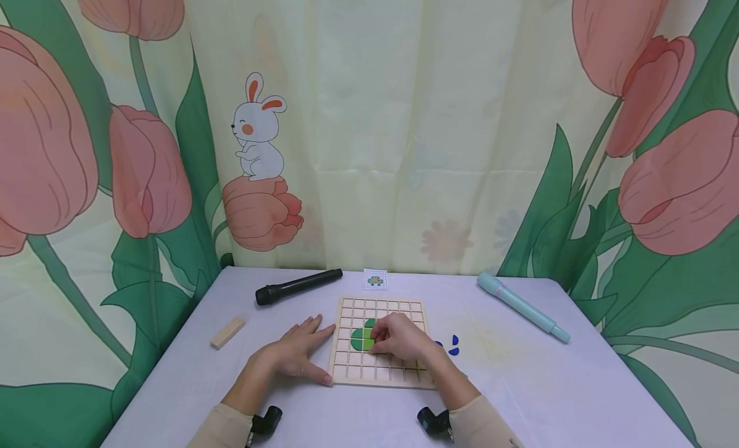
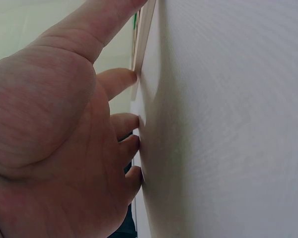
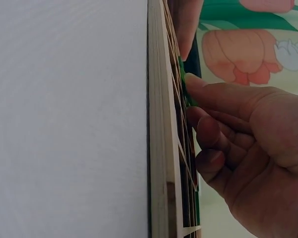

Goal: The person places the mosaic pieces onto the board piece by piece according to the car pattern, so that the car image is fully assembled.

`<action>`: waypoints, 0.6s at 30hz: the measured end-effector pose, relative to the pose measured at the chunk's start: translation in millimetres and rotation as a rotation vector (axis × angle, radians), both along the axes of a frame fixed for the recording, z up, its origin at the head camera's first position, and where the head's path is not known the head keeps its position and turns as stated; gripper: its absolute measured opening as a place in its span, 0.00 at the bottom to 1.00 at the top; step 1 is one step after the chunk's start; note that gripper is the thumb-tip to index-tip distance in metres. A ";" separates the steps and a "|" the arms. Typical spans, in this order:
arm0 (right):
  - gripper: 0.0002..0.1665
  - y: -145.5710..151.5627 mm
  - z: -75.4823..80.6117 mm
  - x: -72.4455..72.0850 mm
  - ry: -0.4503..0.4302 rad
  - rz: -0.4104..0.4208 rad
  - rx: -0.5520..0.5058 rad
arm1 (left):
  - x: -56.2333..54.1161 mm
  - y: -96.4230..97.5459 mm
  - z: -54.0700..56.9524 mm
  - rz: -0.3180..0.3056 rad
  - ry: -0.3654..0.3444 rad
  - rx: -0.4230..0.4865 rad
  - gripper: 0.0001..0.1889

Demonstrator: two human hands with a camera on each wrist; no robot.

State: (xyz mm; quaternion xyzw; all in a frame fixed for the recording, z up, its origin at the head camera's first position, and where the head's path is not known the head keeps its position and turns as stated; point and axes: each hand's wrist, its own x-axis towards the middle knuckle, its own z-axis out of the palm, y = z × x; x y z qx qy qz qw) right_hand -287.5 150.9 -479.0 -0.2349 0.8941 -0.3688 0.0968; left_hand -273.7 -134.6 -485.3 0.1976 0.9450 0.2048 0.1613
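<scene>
A square wooden grid board (image 1: pixel 378 373) lies on the white table, with dark and light green pieces (image 1: pixel 358 340) in its middle cells. My right hand (image 1: pixel 402 337) is over the board, thumb and fingertips brought together at these cells. In the right wrist view, a small green piece (image 3: pixel 191 100) shows between the thumb and index finger. My left hand (image 1: pixel 297 348) is spread on the table at the board's left side. Its thumb touches the near left corner and its fingertips (image 2: pixel 135 173) rest on the tabletop.
Several small blue pieces (image 1: pixel 455 339) lie right of the board. Behind it stands a pattern card (image 1: pixel 375 280). A black microphone-like stick (image 1: pixel 299 287) is at the back left, a wooden block (image 1: pixel 228 333) at the left, and a pale teal stick (image 1: pixel 522 307) at the right.
</scene>
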 end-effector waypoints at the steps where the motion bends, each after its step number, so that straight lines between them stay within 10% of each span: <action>1: 0.08 -0.4 -0.2 -0.1 0.002 0.001 0.004 | 0.0 -0.1 0.0 -0.001 0.001 0.001 0.61; 18: 0.12 5.1 6.8 1.8 0.028 -0.004 0.006 | 0.7 0.3 2.4 0.000 -0.007 0.008 0.61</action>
